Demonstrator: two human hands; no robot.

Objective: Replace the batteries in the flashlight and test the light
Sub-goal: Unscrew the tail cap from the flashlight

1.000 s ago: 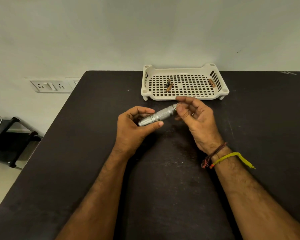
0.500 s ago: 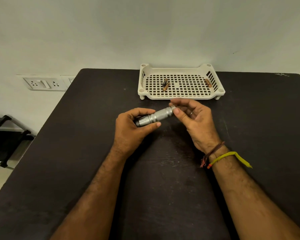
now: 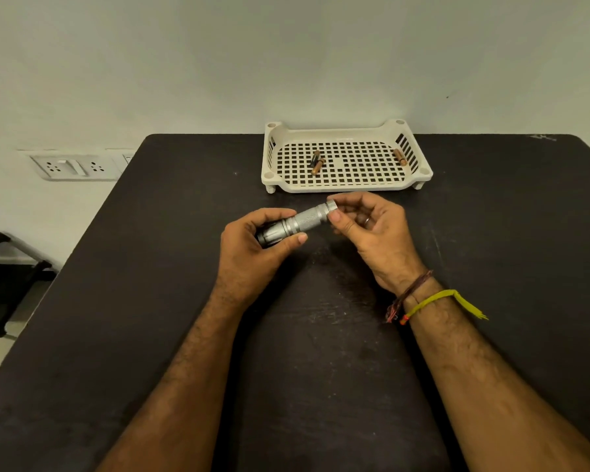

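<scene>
A silver metal flashlight (image 3: 304,221) hangs above the black table (image 3: 150,267), tilted with its tail end up to the right. My left hand (image 3: 252,250) grips its head end, which is partly hidden by my fingers. My right hand (image 3: 372,229) pinches the tail cap between thumb and fingertips. Behind them stands a cream plastic tray (image 3: 346,185). Two batteries (image 3: 316,163) lie crossed at its left, and a third battery (image 3: 400,157) lies at its right.
The table's far edge meets a pale wall. A wall socket panel (image 3: 75,166) sits left of the table. A dark stand (image 3: 4,277) is on the floor at the left. Thread bands (image 3: 423,301) circle my right wrist.
Both hands hold the flashlight much as before. My right thumb and fingers have shifted a little around the tail cap. The camera view has moved slightly.
</scene>
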